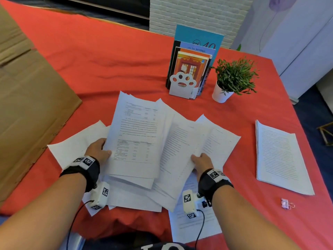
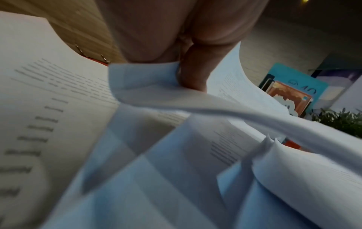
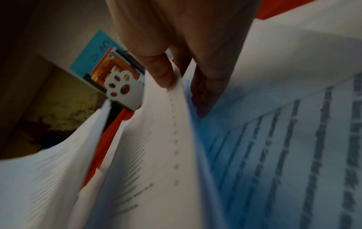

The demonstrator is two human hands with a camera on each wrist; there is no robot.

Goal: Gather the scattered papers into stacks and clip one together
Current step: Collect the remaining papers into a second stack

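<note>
Gripping a fanned sheaf of papers [image 1: 144, 138], the left hand [image 1: 98, 150] and right hand [image 1: 202, 162] have their fingers clamped on its edges; neat stack [image 1: 281, 157] and binder clip [image 1: 286, 203] lie at three o'clock.

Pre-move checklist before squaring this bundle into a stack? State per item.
1. left hand grips the sheets: ok.
2. right hand pinches its sheets: ok.
3. held papers aligned: not ok, fanned out.
4. All loose sheets gathered: not ok, several lie on the red cloth.
5. finished stack apart at right: ok.
6. binder clip free on the cloth: ok.
</note>
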